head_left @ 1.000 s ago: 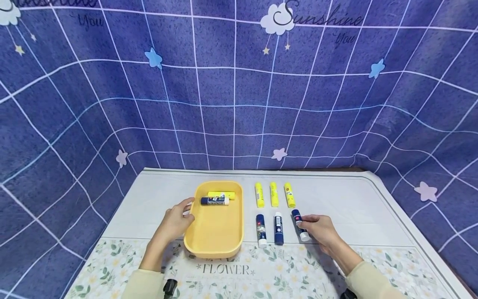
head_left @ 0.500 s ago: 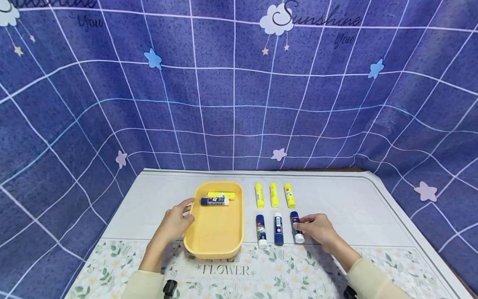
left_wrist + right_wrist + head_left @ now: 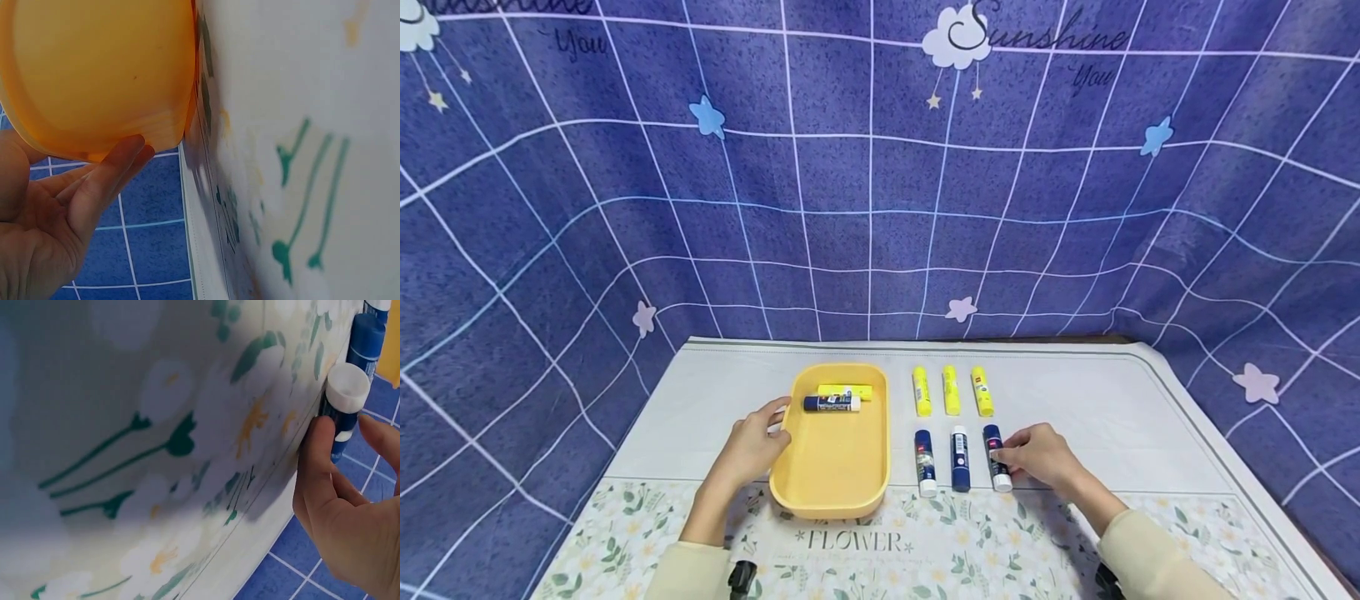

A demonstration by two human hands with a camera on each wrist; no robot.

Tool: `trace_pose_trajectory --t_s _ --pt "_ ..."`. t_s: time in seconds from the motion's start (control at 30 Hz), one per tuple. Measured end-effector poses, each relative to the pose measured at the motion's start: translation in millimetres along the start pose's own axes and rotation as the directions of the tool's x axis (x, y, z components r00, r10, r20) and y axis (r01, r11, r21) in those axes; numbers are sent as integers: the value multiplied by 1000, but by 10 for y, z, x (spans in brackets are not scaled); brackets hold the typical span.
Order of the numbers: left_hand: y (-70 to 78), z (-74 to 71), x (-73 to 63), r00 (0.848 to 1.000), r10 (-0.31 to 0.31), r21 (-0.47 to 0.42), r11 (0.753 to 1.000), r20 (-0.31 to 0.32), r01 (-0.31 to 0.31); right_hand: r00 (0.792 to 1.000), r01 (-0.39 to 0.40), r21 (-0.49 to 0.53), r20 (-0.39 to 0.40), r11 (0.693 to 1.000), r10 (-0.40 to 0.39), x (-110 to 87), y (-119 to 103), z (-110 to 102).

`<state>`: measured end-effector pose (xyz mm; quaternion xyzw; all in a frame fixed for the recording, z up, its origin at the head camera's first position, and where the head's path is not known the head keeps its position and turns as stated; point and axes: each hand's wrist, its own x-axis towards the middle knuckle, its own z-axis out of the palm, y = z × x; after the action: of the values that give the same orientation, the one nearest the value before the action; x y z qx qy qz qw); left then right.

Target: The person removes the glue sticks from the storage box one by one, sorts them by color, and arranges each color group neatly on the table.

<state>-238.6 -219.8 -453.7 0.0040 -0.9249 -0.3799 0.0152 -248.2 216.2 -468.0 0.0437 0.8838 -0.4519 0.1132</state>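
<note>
- The right hand holds the rightmost blue tube between thumb and fingers; that tube lies on the table, its white end turned away from the far edge.
- The left hand, fingers slightly bent and not wrapped round anything, touches the side of the yellow tray that faces the table's left edge.
- Beside the held tube, towards the left edge, lies the middle blue tube, its white end pointing to the far edge; next comes the leftmost blue tube, white end the other way.
- Between this row and the far edge, three yellow tubes lie side by side, well apart from one another.
- In the tray, at its end nearest the far edge, a yellow tube and a blue tube with a white end lie crosswise, close together.
- Pale sleeves cover both forearms.
- A flowered band crosses the table's nearer part.
- Beyond the far edge hangs a blue checked cloth with stars and clouds.
</note>
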Motion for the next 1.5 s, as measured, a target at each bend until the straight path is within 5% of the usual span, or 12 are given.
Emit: trace_pose_trajectory --t_s 0.33,0.57,0.9,1.1,1.23,1.5 --pt "-10 -12 -14 1000 1 -5 1000 -4 -1 993 118 112 0 987 -119 73 -115 -231" --pt "-22 -20 -14 1000 -7 -14 1000 -7 7 957 263 229 64 937 -284 178 -431 -241" --pt "-36 -19 0 1000 9 1 1000 -10 -9 863 363 335 231 869 -449 379 -1014 237" --pt "-45 -14 -14 1000 4 -8 1000 -7 -4 835 353 393 277 849 -475 502 -1225 570" --pt "-40 -26 -25 1000 6 -12 1000 -4 -6 824 334 431 299 838 -482 563 -1340 758" --pt "-22 -16 8 1000 14 -18 1000 1 -14 834 348 402 279 847 -476 739 -1518 1037"
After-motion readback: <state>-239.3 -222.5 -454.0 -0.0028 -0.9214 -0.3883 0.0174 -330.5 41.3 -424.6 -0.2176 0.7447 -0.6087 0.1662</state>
